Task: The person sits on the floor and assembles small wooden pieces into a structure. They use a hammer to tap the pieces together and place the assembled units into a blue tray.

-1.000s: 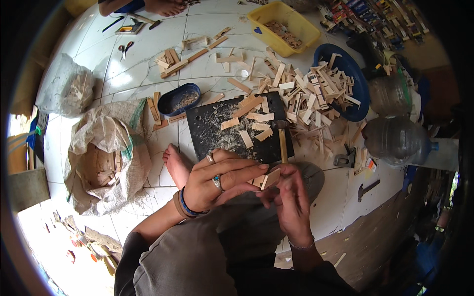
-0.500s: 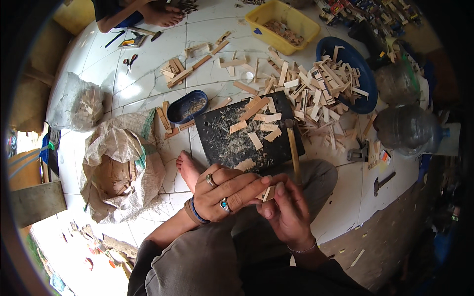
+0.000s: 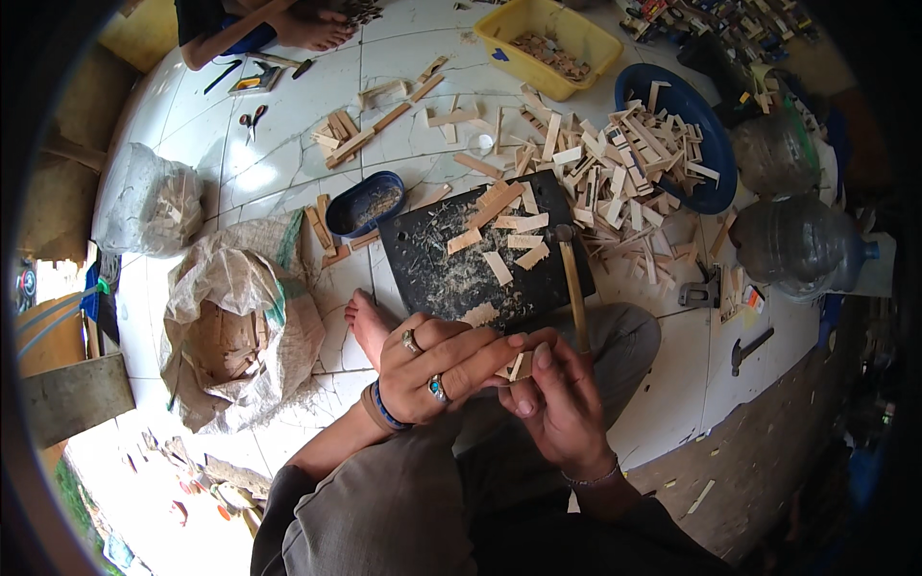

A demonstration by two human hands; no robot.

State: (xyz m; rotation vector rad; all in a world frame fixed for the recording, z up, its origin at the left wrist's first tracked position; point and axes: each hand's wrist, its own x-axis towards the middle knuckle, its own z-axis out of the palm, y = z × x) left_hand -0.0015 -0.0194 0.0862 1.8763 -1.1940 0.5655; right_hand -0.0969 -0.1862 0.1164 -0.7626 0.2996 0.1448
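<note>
Above my lap, my left hand (image 3: pixel 437 372) and my right hand (image 3: pixel 565 403) meet around a small piece of pale wood (image 3: pixel 520 366). The fingers of my left hand reach across to its far side, while my right thumb and fingers pinch it from the right. Much of the piece is covered by fingers, so its full shape does not show. Just beyond my hands lies a black board (image 3: pixel 423 278) strewn with shavings and several short wooden strips (image 3: pixel 497 267). A hammer (image 3: pixel 572 288) with a wooden handle rests along the board's right side.
Beyond the board a heap of wooden strips (image 3: pixel 615 192) spills from a blue basin (image 3: pixel 715 158). A yellow tub (image 3: pixel 600 69), a small blue tray (image 3: pixel 338 219) and an open sack (image 3: pixel 192 336) stand around. A staple gun (image 3: pixel 706 288) and second hammer (image 3: pixel 751 350) lie right. Another person's foot (image 3: pixel 322 31) shows far left.
My hands stay together on the wood piece, which is tilted slightly differently between the fingers. The whole view has shifted a little; nothing else has visibly moved.
</note>
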